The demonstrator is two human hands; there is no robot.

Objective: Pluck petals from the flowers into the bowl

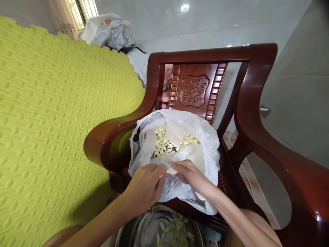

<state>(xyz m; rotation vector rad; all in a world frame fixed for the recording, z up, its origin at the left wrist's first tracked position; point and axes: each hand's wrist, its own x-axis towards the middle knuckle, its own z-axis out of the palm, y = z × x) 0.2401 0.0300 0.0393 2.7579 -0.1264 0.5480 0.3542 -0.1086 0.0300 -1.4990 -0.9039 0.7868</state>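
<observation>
Between my two hands is a small, pale, leaf-shaped piece (172, 171), pinched from both sides. My left hand (148, 180) has its fingers closed around the left end. At the other end, my right hand (189, 172) grips it between thumb and forefinger. Just beyond them, a white plastic bag (209, 137) sits wide-mouthed on the chair seat. Inside it lie many small cream and greenish leaf-shaped pieces (164, 145). Another pale piece (199, 196) shows beside my right wrist. What the pieces are made of I cannot tell.
A carved dark wooden armchair (213, 55) surrounds the bag, with armrests on both sides. Below the seat edge, a metal basin (140, 226) holds green leaf-like pieces (176, 230). A yellow textured foam mat (56, 113) stands along the left. Plastic bags (110, 32) are piled behind it.
</observation>
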